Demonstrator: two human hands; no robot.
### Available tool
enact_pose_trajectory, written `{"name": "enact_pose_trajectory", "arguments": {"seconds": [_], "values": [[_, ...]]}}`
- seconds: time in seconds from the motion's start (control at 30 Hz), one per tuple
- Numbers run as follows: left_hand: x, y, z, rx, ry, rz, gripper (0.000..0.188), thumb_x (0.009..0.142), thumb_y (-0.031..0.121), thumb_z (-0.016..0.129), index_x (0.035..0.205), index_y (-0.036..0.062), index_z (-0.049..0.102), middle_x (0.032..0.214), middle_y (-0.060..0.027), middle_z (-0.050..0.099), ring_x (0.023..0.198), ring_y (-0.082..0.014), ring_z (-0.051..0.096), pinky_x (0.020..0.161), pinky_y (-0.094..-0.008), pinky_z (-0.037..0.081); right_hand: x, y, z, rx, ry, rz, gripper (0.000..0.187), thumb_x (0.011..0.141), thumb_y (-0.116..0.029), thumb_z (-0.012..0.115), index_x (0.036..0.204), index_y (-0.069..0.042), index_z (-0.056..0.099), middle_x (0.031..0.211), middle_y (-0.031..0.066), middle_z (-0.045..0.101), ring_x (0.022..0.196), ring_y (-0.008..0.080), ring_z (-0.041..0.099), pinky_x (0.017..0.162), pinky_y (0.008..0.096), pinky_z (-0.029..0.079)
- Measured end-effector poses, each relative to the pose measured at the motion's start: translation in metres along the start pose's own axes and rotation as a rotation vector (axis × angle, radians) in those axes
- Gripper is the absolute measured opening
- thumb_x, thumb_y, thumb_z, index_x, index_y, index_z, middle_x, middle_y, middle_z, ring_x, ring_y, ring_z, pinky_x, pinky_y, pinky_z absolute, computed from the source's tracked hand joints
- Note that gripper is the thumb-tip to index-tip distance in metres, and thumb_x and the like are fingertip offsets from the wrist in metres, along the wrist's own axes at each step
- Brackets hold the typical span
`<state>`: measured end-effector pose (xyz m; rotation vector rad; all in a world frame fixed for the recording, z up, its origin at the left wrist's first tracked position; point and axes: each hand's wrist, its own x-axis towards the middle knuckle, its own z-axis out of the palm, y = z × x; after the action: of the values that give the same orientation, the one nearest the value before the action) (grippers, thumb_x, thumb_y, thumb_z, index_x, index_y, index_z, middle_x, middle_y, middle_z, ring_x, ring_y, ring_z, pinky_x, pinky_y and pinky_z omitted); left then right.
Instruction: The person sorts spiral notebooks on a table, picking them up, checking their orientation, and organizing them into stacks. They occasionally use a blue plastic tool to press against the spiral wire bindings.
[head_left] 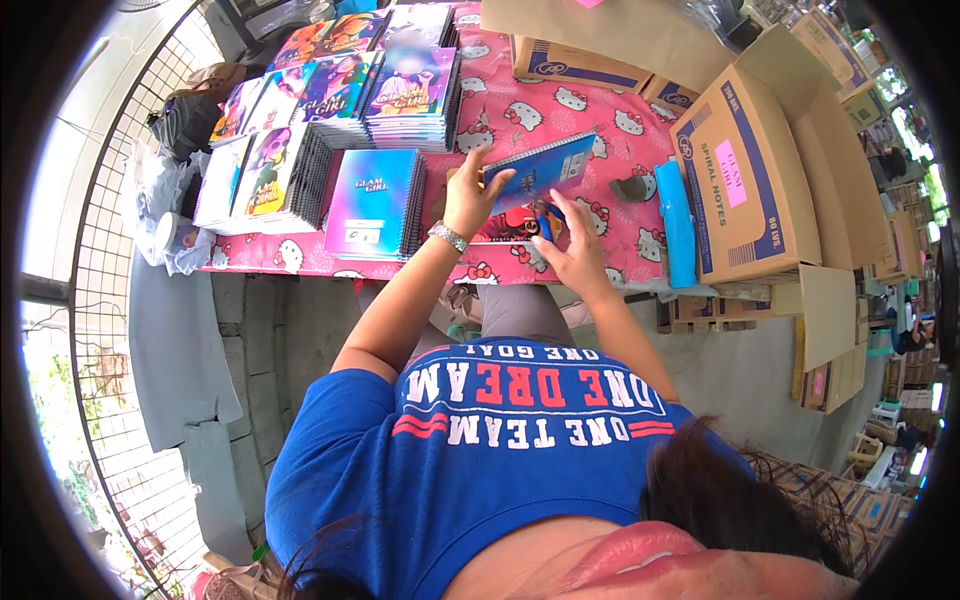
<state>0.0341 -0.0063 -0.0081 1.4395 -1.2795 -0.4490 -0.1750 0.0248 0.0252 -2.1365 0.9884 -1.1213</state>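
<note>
My left hand (470,203) grips the left end of a blue and purple spiral notebook (545,168), thumb on its cover, and tilts it up off the table. In my right hand (577,250) is a small hand tool with blue handles (544,222), its dark jaws close to the notebook's near edge. Whether it is pliers or cutters I cannot make out. Beneath both hands lies a red item with a printed cover (508,226), partly hidden. To the left, a stack of blue spiral notebooks (375,200) sits at the table's near edge.
Stacks of spiral notebooks with colourful covers (330,85) fill the table's back left. An open cardboard box (745,175) stands at the right, a blue roll or folded sheet (677,225) beside it. A pink patterned cloth (490,100) covers the table. Plastic bags (165,205) lie at the left edge.
</note>
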Motion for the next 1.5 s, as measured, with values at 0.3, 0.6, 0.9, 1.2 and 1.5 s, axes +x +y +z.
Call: {"name": "enact_pose_trajectory", "arguments": {"seconds": [0.3,0.6,0.9,1.2,1.5], "values": [[0.0,-0.012,0.001,0.084,-0.024,0.046,0.014,0.083,0.009,0.069,0.095,0.0032,0.066,0.083,-0.0129,0.065,0.064,-0.028,0.06,0.066,-0.0364,0.05,0.027,-0.012,0.027,-0.117,-0.006,-0.125,0.059,0.073,-0.019,0.077,0.125,0.0,0.056,0.116,0.0162,0.059,0.107,0.0334,0.056,0.094,0.0438,0.044],[-0.004,-0.02,-0.002,-0.11,-0.037,0.0,0.017,0.081,0.001,0.068,0.098,0.0031,0.069,0.084,-0.0106,0.068,0.069,-0.0203,0.065,0.063,-0.0299,0.052,0.036,-0.019,0.021,-0.289,-0.012,-0.221,0.059,0.072,-0.019,0.077,0.125,-0.004,0.058,0.113,0.0112,0.062,0.101,0.0309,0.058,0.088,0.0422,0.045],[-0.009,-0.007,-0.028,-0.109,-0.033,0.065,0.02,0.089,0.002,0.066,0.109,-0.0017,0.068,0.086,-0.0038,0.068,0.068,-0.0086,0.062,0.055,-0.0225,0.053,0.021,0.0,0.033,0.882,-0.268,0.591,0.038,0.091,-0.021,0.065,0.123,-0.002,0.06,0.112,0.0103,0.064,0.096,0.0191,0.063,0.087,0.0347,0.049],[-0.044,-0.046,-0.183,-0.369,0.523,-0.342,0.026,0.093,0.007,0.063,0.118,0.0014,0.063,0.085,-0.0017,0.064,0.057,-0.0055,0.052,0.042,-0.0211,0.041,-0.055,0.153,-0.037,-0.382,-0.016,0.11,0.039,0.079,-0.02,0.074,0.114,-0.006,0.063,0.114,0.0166,0.062,0.108,0.0339,0.058,0.095,0.0428,0.046],[-0.066,-0.088,-0.183,0.54,0.646,-0.456,0.028,0.086,0.026,0.071,0.113,0.0156,0.071,0.092,-0.0077,0.064,0.087,-0.0194,0.056,0.081,-0.0339,0.047,-0.011,0.283,-0.196,-0.548,0.177,0.945,0.023,0.088,-0.013,0.059,0.106,-0.003,0.068,0.091,0.0157,0.071,0.071,0.0307,0.07,0.061,0.0416,0.056]]}}
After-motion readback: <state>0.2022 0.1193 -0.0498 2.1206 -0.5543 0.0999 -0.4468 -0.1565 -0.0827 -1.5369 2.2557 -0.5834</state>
